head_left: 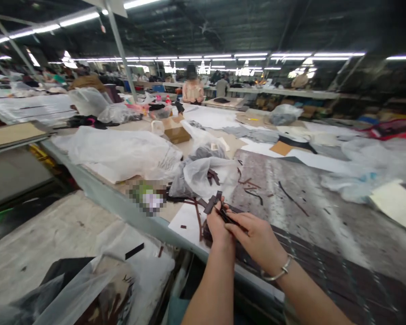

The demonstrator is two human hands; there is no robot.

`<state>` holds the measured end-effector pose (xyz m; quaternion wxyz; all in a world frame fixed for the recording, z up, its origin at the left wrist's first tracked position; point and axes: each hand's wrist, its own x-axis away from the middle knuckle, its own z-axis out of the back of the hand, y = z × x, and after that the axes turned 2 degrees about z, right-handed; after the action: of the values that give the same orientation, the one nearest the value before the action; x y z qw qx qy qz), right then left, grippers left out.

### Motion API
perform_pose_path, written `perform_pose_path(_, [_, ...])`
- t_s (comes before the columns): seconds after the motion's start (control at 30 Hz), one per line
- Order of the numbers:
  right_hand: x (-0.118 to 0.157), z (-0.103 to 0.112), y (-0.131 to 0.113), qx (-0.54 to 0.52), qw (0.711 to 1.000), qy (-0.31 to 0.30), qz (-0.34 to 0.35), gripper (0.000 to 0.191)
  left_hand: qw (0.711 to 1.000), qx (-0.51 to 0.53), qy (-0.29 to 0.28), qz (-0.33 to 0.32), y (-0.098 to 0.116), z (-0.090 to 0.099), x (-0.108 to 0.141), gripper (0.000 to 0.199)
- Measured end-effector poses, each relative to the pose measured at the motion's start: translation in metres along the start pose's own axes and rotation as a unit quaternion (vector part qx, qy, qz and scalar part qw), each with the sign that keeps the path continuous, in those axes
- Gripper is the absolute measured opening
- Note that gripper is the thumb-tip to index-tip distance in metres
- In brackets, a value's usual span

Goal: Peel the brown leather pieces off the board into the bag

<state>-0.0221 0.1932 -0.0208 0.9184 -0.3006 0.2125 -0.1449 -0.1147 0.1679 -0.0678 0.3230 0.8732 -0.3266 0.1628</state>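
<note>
Near the table's front edge, my left hand (218,224) is closed around dark strips (210,204), whose flat ends stick out beyond the fingers. My right hand (253,232), with a bangle at the wrist, touches it from the right, its thumb and fingers pinched on the dark strips between the hands. How many strips each hand holds cannot be made out. Just beyond the hands a clear plastic bag (203,174) lies open with dark strips inside. Brown and black scraps (250,184) are scattered on the grey-brown surface to its right.
A large white plastic bag (122,153) lies on the table at left, near an open cardboard box (176,130). A lower surface (71,225) at front left carries plastic and dark pieces. More plastic (362,167) is at right. A person (192,91) stands across the table.
</note>
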Motion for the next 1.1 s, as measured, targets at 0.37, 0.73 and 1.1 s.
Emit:
perform_pose_path(0.37, [0.044, 0.064, 0.050, -0.108, 0.976, 0.171, -0.084, 0.019, 0.997, -0.005, -0.031, 0.072, -0.075, -0.052, 0.027, 0.015])
perform_pose_path(0.73, [0.153, 0.170, 0.160, -0.364, 0.821, 0.334, -0.286, 0.027, 0.941, 0.031, -0.122, 0.315, -0.116, -0.060, 0.036, 0.030])
perform_pose_path(1.1, [0.265, 0.256, 0.264, -0.038, 0.852, 0.167, -0.494, 0.018, 0.939, -0.024, -0.141, 0.312, -0.128, -0.067, 0.046, 0.032])
